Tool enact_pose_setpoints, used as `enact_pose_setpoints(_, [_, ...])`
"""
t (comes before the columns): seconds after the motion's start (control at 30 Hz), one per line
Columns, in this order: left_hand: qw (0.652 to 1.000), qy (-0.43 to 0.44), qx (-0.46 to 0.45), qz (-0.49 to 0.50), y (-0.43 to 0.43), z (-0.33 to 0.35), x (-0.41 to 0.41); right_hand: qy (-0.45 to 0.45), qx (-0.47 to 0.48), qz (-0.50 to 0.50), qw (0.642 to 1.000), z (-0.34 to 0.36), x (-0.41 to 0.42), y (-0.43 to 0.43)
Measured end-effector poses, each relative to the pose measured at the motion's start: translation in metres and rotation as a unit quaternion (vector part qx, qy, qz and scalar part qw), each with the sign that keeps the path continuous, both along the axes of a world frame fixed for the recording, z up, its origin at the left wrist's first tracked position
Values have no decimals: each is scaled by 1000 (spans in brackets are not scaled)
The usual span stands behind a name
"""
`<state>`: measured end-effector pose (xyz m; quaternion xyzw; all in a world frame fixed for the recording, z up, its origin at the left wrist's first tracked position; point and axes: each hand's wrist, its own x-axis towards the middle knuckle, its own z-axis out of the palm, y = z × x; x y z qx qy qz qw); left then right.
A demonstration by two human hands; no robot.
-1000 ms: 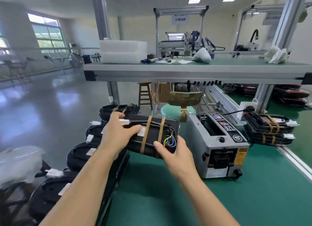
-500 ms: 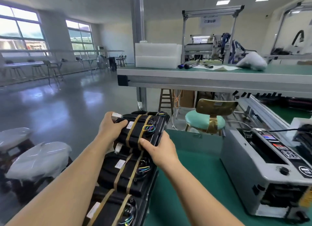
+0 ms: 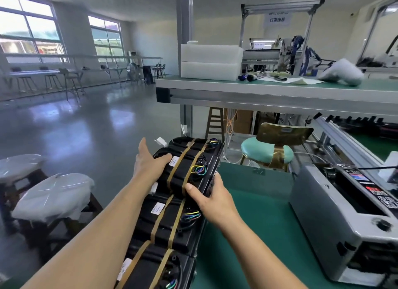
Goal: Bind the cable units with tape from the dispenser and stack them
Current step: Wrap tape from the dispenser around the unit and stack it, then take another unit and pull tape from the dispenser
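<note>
Right, the cable unit (image 3: 183,172) has come off the spot in front of the tape dispenser (image 3: 344,213) and swung left. It now sits low on the far part of the row of bound units (image 3: 168,219) along the left edge of the bench (image 3: 247,224). A second ago it was carried in the air; now it looks seated, or nearly so.

Both tan tape bands (image 3: 181,163) are on, so binding looks finished and this is the stacking step.

Left hand (image 3: 148,165) has eased: fingers straight and together, pointing away past the unit's left end, thumb lying flat on top. Right hand (image 3: 213,198) keeps hold, thumb on top by the near band, fingers curled round the right end.

Long axis lies across the row, roughly left to right. Coloured-wire end points right toward the bench, label end toward the left hand. Flat, bands up.
</note>
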<state>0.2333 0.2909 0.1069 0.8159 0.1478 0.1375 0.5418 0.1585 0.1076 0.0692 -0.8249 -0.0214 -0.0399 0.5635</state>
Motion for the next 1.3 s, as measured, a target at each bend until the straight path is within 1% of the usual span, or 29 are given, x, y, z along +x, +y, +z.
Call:
enact_pose_setpoints(0.2, [999,22,40,-8,1,-4,-12,-1,-3,-6,1000,-3,-8,0])
enact_pose_setpoints(0.33, [996,-3,90,12,-5,2,-23,-6,0,-14,1000,-5,-11,-4])
enact_pose_setpoints(0.43, [985,-66,157,40,-21,17,-34,-3,3,-21,1000,-4,-15,-13])
enact_pose_setpoints(0.5, [974,-115,191,30,-38,29,-43,-3,5,-33,999,-5,-18,-23])
enact_pose_setpoints(0.6, [951,-189,242,-26,-71,44,-59,-5,3,-57,998,-6,-25,-42])
enact_pose_setpoints(0.7, [922,-243,272,-127,-113,49,-80,-1,-8,-88,996,-9,-33,-64])
enact_pose_setpoints(0.73, [913,-243,283,-165,-128,47,-87,3,-8,-96,995,-10,-36,-72])
enact_pose_setpoints(0.8, [895,-207,317,-234,-155,36,-98,3,-15,-110,994,-13,-44,-87])
enact_pose_setpoints(0.9, [861,-103,399,-298,-190,8,-112,-26,-60,-117,991,-19,-64,-111])
enact_pose_setpoints(0.97, [836,-52,436,-330,-208,-12,-124,-22,-88,-116,989,-29,-81,-128])
enact_pose_setpoints(1.0, [830,-39,438,-343,-216,-21,-131,-15,-105,-115,988,-34,-91,-136])
enact_pose_setpoints(1.1, [829,-26,411,-378,-242,-47,-155,-20,-139,-114,984,-52,-122,-167])
enact_pose_setpoints(1.23, [825,-32,363,-433,-286,-77,-190,-4,-160,-129,979,-72,-162,-215])
enact_pose_setpoints(1.3, [825,-45,329,-458,-313,-88,-206,-2,-154,-158,975,-77,-175,-242])
